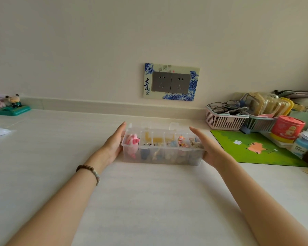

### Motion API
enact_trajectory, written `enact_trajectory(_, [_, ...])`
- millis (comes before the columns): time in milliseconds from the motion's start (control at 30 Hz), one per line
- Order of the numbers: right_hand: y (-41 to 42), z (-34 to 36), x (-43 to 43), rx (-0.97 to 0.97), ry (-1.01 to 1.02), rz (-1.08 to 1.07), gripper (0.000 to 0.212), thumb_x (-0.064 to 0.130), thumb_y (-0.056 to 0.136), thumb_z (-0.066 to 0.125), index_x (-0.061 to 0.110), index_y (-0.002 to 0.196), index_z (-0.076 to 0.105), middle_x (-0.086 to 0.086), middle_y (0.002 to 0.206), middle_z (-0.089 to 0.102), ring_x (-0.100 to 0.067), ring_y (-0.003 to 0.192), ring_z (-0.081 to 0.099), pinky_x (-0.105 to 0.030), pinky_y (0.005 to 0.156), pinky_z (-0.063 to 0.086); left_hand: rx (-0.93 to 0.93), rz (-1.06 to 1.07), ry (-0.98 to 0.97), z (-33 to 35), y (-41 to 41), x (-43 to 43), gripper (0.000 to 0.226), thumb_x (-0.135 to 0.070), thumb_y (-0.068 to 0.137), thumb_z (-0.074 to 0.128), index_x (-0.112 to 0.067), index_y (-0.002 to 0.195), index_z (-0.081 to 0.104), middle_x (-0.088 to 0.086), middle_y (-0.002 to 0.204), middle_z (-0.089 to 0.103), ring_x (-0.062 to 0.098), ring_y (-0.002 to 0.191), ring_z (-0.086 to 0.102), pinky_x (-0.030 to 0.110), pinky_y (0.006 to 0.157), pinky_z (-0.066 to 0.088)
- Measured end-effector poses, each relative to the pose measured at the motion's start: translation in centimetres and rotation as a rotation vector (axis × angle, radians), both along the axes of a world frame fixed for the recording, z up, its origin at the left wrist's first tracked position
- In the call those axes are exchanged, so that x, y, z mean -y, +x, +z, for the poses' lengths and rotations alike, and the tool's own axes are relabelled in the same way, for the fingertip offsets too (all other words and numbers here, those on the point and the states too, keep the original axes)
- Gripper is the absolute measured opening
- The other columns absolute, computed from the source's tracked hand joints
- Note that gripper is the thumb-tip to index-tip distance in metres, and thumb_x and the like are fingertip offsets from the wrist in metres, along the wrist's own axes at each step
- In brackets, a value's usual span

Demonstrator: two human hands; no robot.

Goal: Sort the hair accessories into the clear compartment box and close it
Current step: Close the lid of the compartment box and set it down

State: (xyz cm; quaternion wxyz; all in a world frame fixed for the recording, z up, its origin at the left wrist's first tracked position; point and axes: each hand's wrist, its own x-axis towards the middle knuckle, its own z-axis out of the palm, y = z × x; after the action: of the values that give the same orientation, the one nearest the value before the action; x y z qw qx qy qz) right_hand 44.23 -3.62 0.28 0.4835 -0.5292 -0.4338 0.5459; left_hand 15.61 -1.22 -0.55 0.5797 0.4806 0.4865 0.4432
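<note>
Flanking the clear compartment box (163, 153) on the white counter (149, 201), left hand (114, 144) and right hand (211, 150) open-palmed against its ends.

This looks like a home, at a pale desk or counter (149, 201) set against a plain wall. A double wall socket (171, 82) has a blue-flowered decorative surround, and small cartoon figurines (13, 102) sit at the left. On the right are plastic baskets (226, 121) holding glasses, a green cartoon mat (256, 148) and jars.
</note>
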Motion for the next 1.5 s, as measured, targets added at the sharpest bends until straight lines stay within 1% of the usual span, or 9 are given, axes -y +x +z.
enact_trajectory(167, [0.1, -0.4, 0.2, 0.02, -0.05, -0.011, 0.062, 0.058, 0.075, 0.062, 0.012, 0.116, 0.057, -0.017, 0.113, 0.067, -0.032, 0.101, 0.066, -0.045, 0.096, 0.049, -0.123, -0.063, 0.069, 0.3, 0.1, 0.7, 0.065, -0.062, 0.086, 0.043, -0.006, 0.112, 0.063, 0.014, 0.097, 0.069, 0.028, 0.079, 0.065, 0.043, 0.086, 0.045])
enact_trajectory(333, [0.0, -0.4, 0.4, 0.078, -0.009, -0.034, 0.093, 0.076, 0.052, 0.066, 0.022, 0.126, 0.052, -0.009, 0.121, 0.061, -0.03, 0.118, 0.054, -0.046, 0.094, 0.05, 0.001, -0.067, 0.137, 0.4, -0.5, 1.1, 0.068, -0.055, 0.078, 0.055, -0.01, 0.129, 0.053, 0.008, 0.127, 0.061, 0.023, 0.117, 0.057, 0.039, 0.104, 0.04])
enact_trajectory(500, [-0.4, -0.2, 1.1, 0.037, 0.179, -0.104, 0.086, 0.073, 0.055, 0.065, 0.032, 0.128, 0.044, -0.002, 0.13, 0.052, -0.023, 0.119, 0.051, -0.049, 0.102, 0.043, 0.064, 0.007, 0.264, 0.8, -0.1, 1.9, 0.104, -0.072, 0.051, 0.071, -0.021, 0.137, 0.04, -0.003, 0.14, 0.048, 0.013, 0.124, 0.048, 0.037, 0.112, 0.031])
enact_trajectory(633, [-0.9, 1.3, 1.9, 0.162, 0.421, -0.19, 0.068, 0.071, 0.072, 0.049, 0.024, 0.122, 0.049, 0.0, 0.123, 0.056, -0.014, 0.113, 0.051, -0.037, 0.103, 0.037, 0.036, 0.088, 0.358, 1.5, 0.2, 2.3, 0.113, -0.089, 0.033, 0.06, -0.026, 0.126, 0.047, -0.006, 0.129, 0.053, 0.01, 0.117, 0.051, 0.032, 0.105, 0.034])
enact_trajectory(800, [-0.7, 3.2, 2.3, 0.104, 0.442, -0.203, 0.05, 0.065, 0.081, 0.046, 0.029, 0.114, 0.057, 0.001, 0.129, 0.057, -0.014, 0.122, 0.048, -0.036, 0.107, 0.031, 0.087, 0.143, 0.367, 3.3, -0.1, 2.8, 0.077, -0.076, 0.066, 0.048, -0.02, 0.118, 0.056, -0.006, 0.127, 0.055, 0.008, 0.121, 0.045, 0.036, 0.11, 0.031])
enact_trajectory(967, [-0.8, 2.5, 3.5, 0.177, 0.416, -0.218, 0.012, 0.024, 0.087, 0.059, 0.017, 0.08, 0.053, 0.007, 0.092, 0.06, -0.013, 0.098, 0.052, -0.03, 0.087, 0.035, -0.07, 0.068, 0.383, 3.4, -0.8, 3.5, 0.044, -0.055, 0.075, 0.063, -0.02, 0.101, 0.06, -0.009, 0.112, 0.06, 0.002, 0.108, 0.051, 0.033, 0.106, 0.033])
enact_trajectory(1200, [-1.0, -1.3, 4.6, 0.004, 0.181, -0.19, 0.06, 0.028, 0.08, 0.065, 0.019, 0.133, 0.041, -0.008, 0.133, 0.052, -0.026, 0.12, 0.052, -0.041, 0.106, 0.033, -0.139, -0.015, 0.149, 1.0, -1.1, 5.4, 0.093, -0.064, 0.069, 0.066, -0.016, 0.141, 0.034, -0.002, 0.142, 0.044, 0.019, 0.129, 0.044, 0.041, 0.113, 0.029])
enact_trajectory(1333, [-1.4, -1.9, 5.4, 0.003, 0.187, -0.186, 0.052, 0.033, 0.082, 0.062, 0.016, 0.129, 0.048, -0.009, 0.127, 0.059, -0.024, 0.115, 0.056, -0.033, 0.091, 0.038, -0.129, -0.044, 0.166, 1.0, -0.4, 6.4, 0.035, -0.037, 0.091, 0.054, -0.011, 0.113, 0.061, 0.006, 0.112, 0.068, 0.021, 0.108, 0.06, 0.042, 0.109, 0.035])
enact_trajectory(1500, [-1.5, -2.4, 5.7, -0.018, 0.201, -0.189, 0.056, 0.037, 0.082, 0.063, 0.021, 0.132, 0.045, -0.004, 0.129, 0.058, -0.023, 0.119, 0.053, -0.039, 0.1, 0.036, -0.133, -0.014, 0.196, 0.9, -0.1, 6.8, 0.019, -0.03, 0.093, 0.052, -0.018, 0.1, 0.065, 0.005, 0.101, 0.067, 0.028, 0.089, 0.062, 0.047, 0.105, 0.039])
